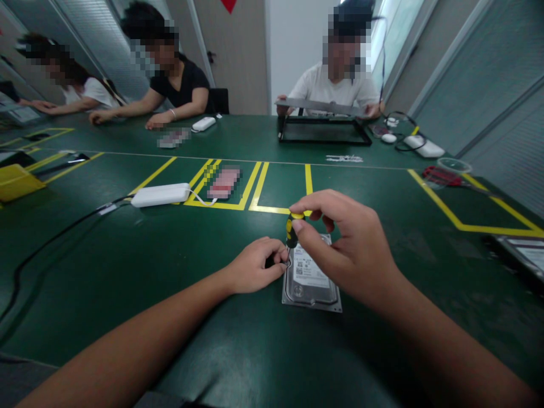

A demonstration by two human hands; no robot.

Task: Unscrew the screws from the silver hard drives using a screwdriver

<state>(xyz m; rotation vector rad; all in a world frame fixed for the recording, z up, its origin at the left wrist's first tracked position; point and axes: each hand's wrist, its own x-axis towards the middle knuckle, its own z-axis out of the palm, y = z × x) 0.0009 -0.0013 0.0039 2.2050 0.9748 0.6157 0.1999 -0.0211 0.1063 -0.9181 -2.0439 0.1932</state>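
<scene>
A silver hard drive (310, 280) with a white label lies flat on the green table (170, 266) in front of me. My right hand (344, 243) pinches the top of a small yellow-and-black screwdriver (292, 229) that stands upright at the drive's left edge. My left hand (255, 266) is curled beside the drive, its fingertips closed around the screwdriver's lower shaft, close to the tip. The tip itself is hidden by the fingers.
A white power adapter (160, 194) with a cable lies to the left inside yellow tape lines. Three other people sit across the table; one holds a panel over a black frame (323, 131). A yellow box (17, 181) sits far left, a tray (525, 252) far right.
</scene>
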